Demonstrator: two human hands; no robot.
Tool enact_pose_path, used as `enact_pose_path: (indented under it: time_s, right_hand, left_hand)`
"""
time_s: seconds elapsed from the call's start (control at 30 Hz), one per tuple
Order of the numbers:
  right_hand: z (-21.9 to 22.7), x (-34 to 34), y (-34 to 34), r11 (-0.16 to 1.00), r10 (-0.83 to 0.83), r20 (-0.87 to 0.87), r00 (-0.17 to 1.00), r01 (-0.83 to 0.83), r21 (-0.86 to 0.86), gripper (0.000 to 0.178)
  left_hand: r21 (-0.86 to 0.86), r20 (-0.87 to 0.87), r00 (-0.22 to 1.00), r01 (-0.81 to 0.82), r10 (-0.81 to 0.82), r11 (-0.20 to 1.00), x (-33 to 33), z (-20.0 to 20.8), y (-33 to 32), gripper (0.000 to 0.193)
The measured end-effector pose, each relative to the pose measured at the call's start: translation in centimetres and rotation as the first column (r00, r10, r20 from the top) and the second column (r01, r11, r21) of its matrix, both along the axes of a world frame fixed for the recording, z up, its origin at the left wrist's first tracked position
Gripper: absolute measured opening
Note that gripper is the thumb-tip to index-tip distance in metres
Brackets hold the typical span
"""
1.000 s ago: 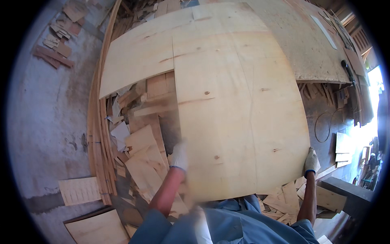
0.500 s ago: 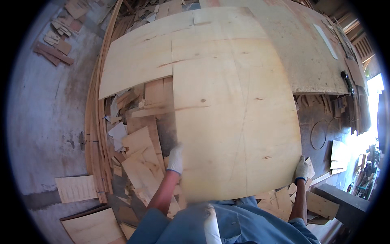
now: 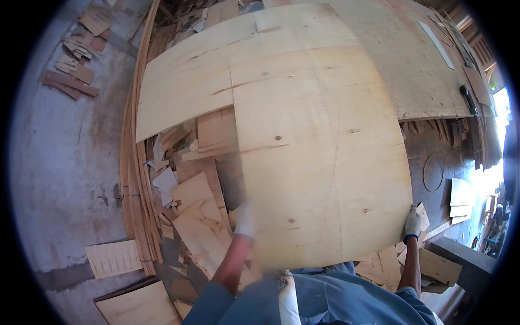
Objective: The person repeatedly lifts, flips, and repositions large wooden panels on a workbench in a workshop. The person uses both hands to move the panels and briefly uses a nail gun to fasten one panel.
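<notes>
Head-worn fisheye, left one of a side-by-side pair. Looks steeply down and forward from above wearer's shirt (image 3: 357,295), bottom centre of frame. Plywood sheet (image 3: 319,162) near, filling mid-frame; wood scraps (image 3: 70,84), upper left, farther off. Straight edges bow toward black rim.

The panel (image 3: 319,179) was of pale plywood, matt to faintly satiny, its smooth veneer broken by brown knots and fine grain. The board (image 3: 417,76) beyond was duller and scuffed, with a rough, crumbly-looking near edge. Offcuts (image 3: 195,195) were of bare wood, unvarnished, and the strips (image 3: 132,184) of raw, matt timber. The left hand (image 3: 245,223) and right hand (image 3: 413,223) wore white cloth gloves without sheen; blur hid the left one's weave. The shirt (image 3: 346,292) was of soft, creased cloth. The floor (image 3: 76,189) appeared concrete-like, matt and stained.
</notes>
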State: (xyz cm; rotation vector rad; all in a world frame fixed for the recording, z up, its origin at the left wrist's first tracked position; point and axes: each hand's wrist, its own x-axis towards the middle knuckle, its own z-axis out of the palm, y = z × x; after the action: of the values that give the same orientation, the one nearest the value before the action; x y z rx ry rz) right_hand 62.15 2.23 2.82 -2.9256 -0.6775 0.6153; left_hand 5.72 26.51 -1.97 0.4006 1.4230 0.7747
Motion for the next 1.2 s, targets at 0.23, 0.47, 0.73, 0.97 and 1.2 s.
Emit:
enact_pose_path:
  time_s: [0.23,0.47,0.73,0.97,1.2]
  right_hand:
    - [2.0,-1.4,1.6,0.973,-0.193,-0.06,0.979,0.199,0.116,0.072]
    - [5.8,-4.4,4.1,0.964,-0.208,-0.014,0.978,0.207,0.167,0.069]
    - [3.5,-2.3,3.3,0.992,-0.119,0.038,0.992,0.118,0.039,0.068]
    - [4.6,-2.5,4.7,0.998,-0.055,0.079,0.995,0.056,-0.013,0.066]
    - [5.3,-3.0,6.0,0.988,-0.106,0.014,0.994,0.104,0.116,0.065]
  left_hand:
    - [0.016,-0.047,0.998,-0.049,0.049,0.999,0.5,-0.4,-0.3,0.027]
    - [0.025,-0.011,1.0,-0.002,0.003,1.0,2.2,4.6,0.6,0.045]
    - [0.072,-0.081,0.995,0.055,-0.049,0.996,1.9,3.0,1.1,0.026]
    - [0.086,-0.133,0.99,0.048,-0.036,0.995,1.2,0.3,2.1,0.028]
    - [0.221,-0.13,0.972,0.223,-0.198,0.95,-0.2,-2.5,3.3,0.045]
